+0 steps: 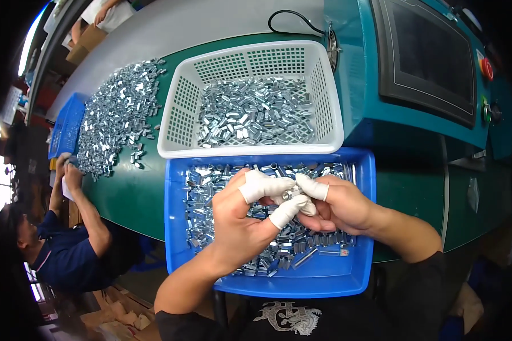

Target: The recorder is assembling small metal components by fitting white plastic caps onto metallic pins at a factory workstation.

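Over a blue tray (324,288), my left hand (236,221) and my right hand (347,204) meet with their fingertips together. A small shiny metal hex coupling nut (289,195) is pinched between them, its round end hole partly showing. White finger cots cover the thumbs and some fingers. How many pieces the fingers hold cannot be told, since they hide part of the grip. Loose hex coupling nuts (202,196) fill much of the tray below, and a few longer hex pieces (305,258) lie near its front right.
Behind the tray stands a white perforated basket (250,152) of similar nuts. Left of it, a large pile (119,108) spreads on the green table (111,196) beside a blue basket (67,128), where a co-worker (77,250) reaches in. A teal machine with a screen (429,59) stands right.
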Action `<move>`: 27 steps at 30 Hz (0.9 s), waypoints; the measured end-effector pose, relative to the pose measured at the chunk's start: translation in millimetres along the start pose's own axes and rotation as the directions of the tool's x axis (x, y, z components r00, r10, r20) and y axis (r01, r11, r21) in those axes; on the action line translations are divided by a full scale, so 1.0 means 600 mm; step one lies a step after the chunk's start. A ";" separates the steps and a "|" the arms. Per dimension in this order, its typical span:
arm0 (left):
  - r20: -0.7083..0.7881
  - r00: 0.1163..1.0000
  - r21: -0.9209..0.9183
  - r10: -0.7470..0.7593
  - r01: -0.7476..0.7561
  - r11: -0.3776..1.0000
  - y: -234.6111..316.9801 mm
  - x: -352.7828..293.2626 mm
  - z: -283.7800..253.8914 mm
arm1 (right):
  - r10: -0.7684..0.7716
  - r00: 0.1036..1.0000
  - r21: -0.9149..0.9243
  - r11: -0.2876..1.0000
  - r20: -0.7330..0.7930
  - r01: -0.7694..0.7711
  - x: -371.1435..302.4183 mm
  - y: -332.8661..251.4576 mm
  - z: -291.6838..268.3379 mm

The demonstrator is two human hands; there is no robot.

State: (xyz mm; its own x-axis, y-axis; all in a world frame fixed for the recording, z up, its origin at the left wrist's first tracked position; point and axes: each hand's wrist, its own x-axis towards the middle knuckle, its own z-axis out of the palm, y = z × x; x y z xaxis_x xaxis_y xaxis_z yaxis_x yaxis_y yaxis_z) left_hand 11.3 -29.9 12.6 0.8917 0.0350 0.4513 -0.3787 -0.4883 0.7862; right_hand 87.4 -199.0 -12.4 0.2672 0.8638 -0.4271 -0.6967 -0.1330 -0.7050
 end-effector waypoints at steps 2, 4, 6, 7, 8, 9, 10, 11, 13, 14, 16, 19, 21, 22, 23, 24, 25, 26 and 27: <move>0.004 1.000 0.016 0.025 -0.025 1.000 -0.007 -0.001 -0.002 | 0.014 1.000 -0.067 0.998 -0.007 -0.014 -0.001 -0.002 0.002; -0.003 0.998 0.020 0.058 -0.058 0.998 -0.011 -0.004 -0.001 | 0.035 0.999 -0.121 0.992 -0.010 -0.036 -0.001 0.000 0.003; 0.003 0.997 0.030 0.072 -0.072 0.997 -0.011 -0.003 -0.003 | 0.019 0.999 -0.102 0.995 -0.034 -0.022 0.000 0.000 0.008; 0.019 0.995 0.039 0.093 -0.094 0.995 -0.010 -0.003 -0.004 | -0.006 0.998 -0.079 0.997 -0.064 0.001 0.000 0.001 0.010; 0.040 0.997 0.034 0.072 -0.073 0.997 -0.009 -0.004 -0.007 | -0.028 0.997 -0.053 0.998 -0.078 0.024 -0.001 0.004 0.012; 0.033 0.997 0.034 0.067 -0.068 0.997 -0.011 -0.006 -0.008 | -0.020 0.997 -0.057 0.998 -0.076 0.016 -0.002 0.004 0.011; -0.007 0.998 -0.041 -0.056 0.055 0.998 -0.015 -0.007 -0.010 | -0.092 0.986 -0.034 0.996 -0.139 0.088 -0.001 0.003 0.009; -0.037 0.983 -0.120 -0.180 0.174 0.977 -0.021 -0.007 -0.011 | -0.161 0.966 -0.016 0.987 -0.203 0.162 0.000 0.001 0.008; -0.178 0.938 -0.189 -0.299 0.266 0.945 -0.045 0.000 -0.022 | -0.163 0.940 0.025 0.984 -0.300 0.178 -0.001 -0.007 0.012; -0.285 0.914 -0.208 -0.290 0.236 0.949 -0.052 0.011 -0.021 | -0.196 0.933 -0.009 0.979 -0.303 0.203 -0.002 -0.006 0.013; -0.386 0.878 -0.223 -0.282 0.208 0.952 -0.053 0.017 -0.021 | -0.226 0.925 -0.039 0.974 -0.306 0.225 -0.002 -0.005 0.015; -0.185 0.972 0.181 -0.142 0.175 0.968 -0.054 0.009 -0.034 | -0.265 0.906 -0.050 0.963 -0.330 0.263 -0.002 -0.006 0.016; 0.000 0.994 0.234 -0.110 0.107 0.966 -0.048 -0.004 -0.031 | -0.287 0.894 -0.078 0.958 -0.345 0.278 -0.002 -0.005 0.017; 0.079 0.987 0.274 -0.139 0.113 0.955 -0.045 -0.007 -0.025 | -0.288 0.891 -0.076 0.957 -0.351 0.279 -0.003 -0.006 0.016; 0.215 0.959 0.352 -0.183 0.099 0.931 -0.043 -0.009 -0.025 | -0.292 0.889 -0.090 0.956 -0.354 0.278 -0.003 -0.006 0.017; 0.316 0.920 0.392 -0.232 0.096 0.915 -0.041 -0.010 -0.024 | -0.296 0.886 -0.103 0.955 -0.358 0.277 -0.004 -0.006 0.016; 0.410 0.866 0.435 -0.286 0.090 0.896 -0.038 -0.014 -0.025 | -0.294 0.885 -0.097 0.956 -0.362 0.278 -0.005 -0.006 0.017; 0.417 0.863 0.434 -0.287 0.089 0.897 -0.038 -0.018 -0.026 | -0.290 0.885 -0.106 0.957 -0.365 0.270 -0.005 -0.008 0.017; 0.476 0.833 0.462 -0.283 0.037 0.886 -0.038 -0.021 -0.029 | -0.286 0.885 -0.114 0.958 -0.368 0.263 -0.005 -0.009 0.017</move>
State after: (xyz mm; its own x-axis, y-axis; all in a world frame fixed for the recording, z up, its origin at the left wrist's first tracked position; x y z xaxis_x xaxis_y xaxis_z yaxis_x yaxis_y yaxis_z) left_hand 4.6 -4.0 -3.8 0.9676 -0.2481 -0.0476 -0.1885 -0.8343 0.5181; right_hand 83.2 -196.0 -1.5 0.6809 0.6233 -0.3845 -0.5215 0.0441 -0.8521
